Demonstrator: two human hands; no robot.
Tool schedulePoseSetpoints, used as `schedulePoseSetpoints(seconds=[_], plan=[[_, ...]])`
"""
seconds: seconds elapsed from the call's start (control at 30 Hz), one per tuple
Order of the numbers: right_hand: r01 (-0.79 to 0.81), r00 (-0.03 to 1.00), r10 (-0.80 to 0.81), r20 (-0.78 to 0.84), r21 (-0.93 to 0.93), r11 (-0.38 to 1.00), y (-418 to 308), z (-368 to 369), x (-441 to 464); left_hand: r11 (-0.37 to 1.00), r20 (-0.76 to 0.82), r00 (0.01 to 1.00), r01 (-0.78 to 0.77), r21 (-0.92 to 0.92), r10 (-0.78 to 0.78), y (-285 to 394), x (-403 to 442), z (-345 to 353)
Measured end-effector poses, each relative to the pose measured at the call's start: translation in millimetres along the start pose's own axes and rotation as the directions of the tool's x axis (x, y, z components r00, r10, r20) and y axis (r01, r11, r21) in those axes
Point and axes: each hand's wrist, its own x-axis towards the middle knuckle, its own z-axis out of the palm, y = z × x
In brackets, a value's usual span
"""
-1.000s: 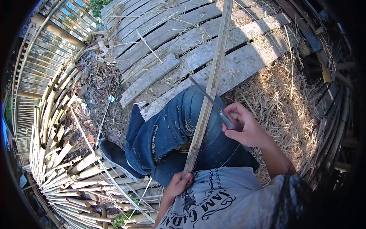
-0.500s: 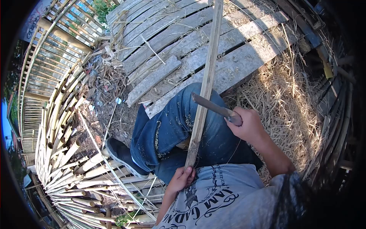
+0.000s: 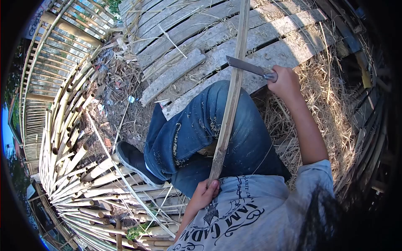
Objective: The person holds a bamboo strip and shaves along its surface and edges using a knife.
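A long split bamboo strip [image 3: 231,98] runs from my waist up across my bent knee and out past the top of the view. My left hand [image 3: 206,193] is closed around its near end, against my shirt. In my right hand [image 3: 286,85] is the handle of a machete-like knife [image 3: 249,67]. Its dark blade points left and crosses over the strip just beyond my knee; whether the edge touches the bamboo I cannot tell. Dusty shavings cling to my jeans [image 3: 188,125].
Weathered wooden boards [image 3: 268,54] lie in front of me, with a loose short plank [image 3: 171,77] on them. Bamboo poles [image 3: 100,180] are stacked at left below a bamboo fence [image 3: 79,37]. A heap of pale shavings [image 3: 318,100] lies on the right.
My right hand has moved the knife forward and to the right, farther up the strip from my knee. My left hand keeps its hold on the near end.
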Motion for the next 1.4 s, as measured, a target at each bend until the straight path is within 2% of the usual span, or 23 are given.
schedulePoseSetpoints(seconds=[0.07, 0.17, 0.27, 0.37, 0.43, 0.5, 0.57, 0.6, 0.67, 0.8, 1.0, 1.13, 1.3, 1.4], plan=[[0.059, 0.998, -0.059, -0.023, 0.024, 0.998, -4, 3, 11, 1.000, 0.019, 1.000, -0.002, -0.010, 0.002, 0, 1, -5], [0.042, 0.999, -0.044, 0.025, 0.058, 0.997, -19, -6, -13, 0.989, 0.101, 0.995, 0.004, -0.148, 0.011, -6, 7, -13], [0.359, 0.911, -0.372, 0.177, 0.098, 0.928, -26, 4, -62, 0.988, 0.117, 0.993, 0.035, -0.149, -0.017, -6, 7, -16], [0.297, 0.937, -0.301, 0.180, 0.049, 0.954, -23, 2, -69, 0.990, 0.146, 0.989, 0.038, -0.134, -0.019, 9, 16, -16], [0.315, 0.929, -0.323, 0.182, 0.071, 0.946, -17, 6, -63, 0.939, 0.244, 0.964, 0.180, -0.292, -0.109, 34, 21, -14], [0.348, 0.917, -0.359, 0.175, 0.092, 0.933, -18, 3, -57, 0.953, 0.216, 0.972, 0.146, -0.264, -0.089, 49, 33, -6], [0.392, 0.900, -0.391, 0.190, 0.035, 0.919, -22, -1, -52, 0.984, 0.099, 0.995, 0.034, -0.177, -0.016, 71, 42, 1], [0.397, 0.899, -0.395, 0.187, 0.033, 0.917, -22, -1, -49, 0.990, 0.095, 0.996, 0.015, -0.143, -0.001, 80, 46, 3], [0.369, 0.915, -0.358, 0.186, -0.025, 0.929, -22, -2, -41, 0.989, 0.099, 0.995, 0.023, -0.145, -0.009, 84, 51, 7], [0.378, 0.919, -0.373, 0.125, -0.020, 0.926, -28, -1, -32, 0.985, 0.123, 0.992, 0.047, -0.166, -0.026, 90, 54, 4], [0.408, 0.898, -0.381, 0.219, -0.092, 0.909, -48, -12, -29, 0.996, 0.083, 0.996, 0.024, -0.080, -0.017, 102, 51, 10], [0.379, 0.909, -0.343, 0.239, -0.129, 0.916, -45, -11, -17, 0.989, 0.097, 0.995, 0.033, -0.146, -0.019, 100, 52, 18], [0.397, 0.902, -0.355, 0.245, -0.147, 0.906, -44, -3, -1, 0.987, 0.020, 1.000, -0.006, -0.159, 0.009, 99, 47, 24], [0.374, 0.924, -0.349, 0.159, -0.174, 0.911, -44, 0, 8, 0.975, 0.041, 0.999, -0.001, -0.220, 0.010, 97, 44, 27]])
